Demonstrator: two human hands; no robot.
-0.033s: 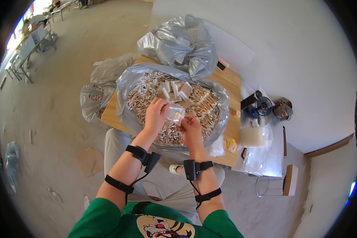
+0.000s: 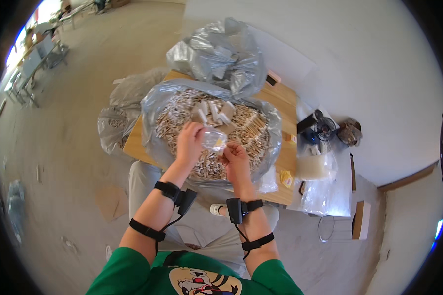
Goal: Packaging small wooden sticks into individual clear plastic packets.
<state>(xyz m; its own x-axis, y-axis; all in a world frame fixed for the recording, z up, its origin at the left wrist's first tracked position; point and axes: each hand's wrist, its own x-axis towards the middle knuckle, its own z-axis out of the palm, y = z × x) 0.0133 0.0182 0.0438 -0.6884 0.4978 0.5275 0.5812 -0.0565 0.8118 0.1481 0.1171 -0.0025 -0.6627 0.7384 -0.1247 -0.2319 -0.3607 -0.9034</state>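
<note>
In front of me I hold a small clear plastic bag (image 2: pixel 212 138) with a yellow patch at its right end. My left hand (image 2: pixel 189 142) pinches the bag's left side, fingers closed. Against its lower right corner the fingers of my right hand (image 2: pixel 235 156) are pressed together. Under both hands lies a heap of loose cotton swabs (image 2: pixel 253 130) inside a large open grey plastic bag (image 2: pixel 150 105). Several bundled packs of swabs (image 2: pixel 215 109) rest on a piece of cardboard on top of the heap, just beyond the small bag.
The wooden table (image 2: pixel 280 105) carries another bulging grey bag (image 2: pixel 216 54) at the back, a phone (image 2: pixel 273 77) and yellow cards (image 2: pixel 286 178). To the right, a side table holds a small black fan (image 2: pixel 325 129) and a stack of clear bags (image 2: pixel 312 168). More swab bags (image 2: pixel 115 123) stand left.
The view has shifted very slightly. Both hands keep their hold on the small clear bag, which is tilted a little differently.
</note>
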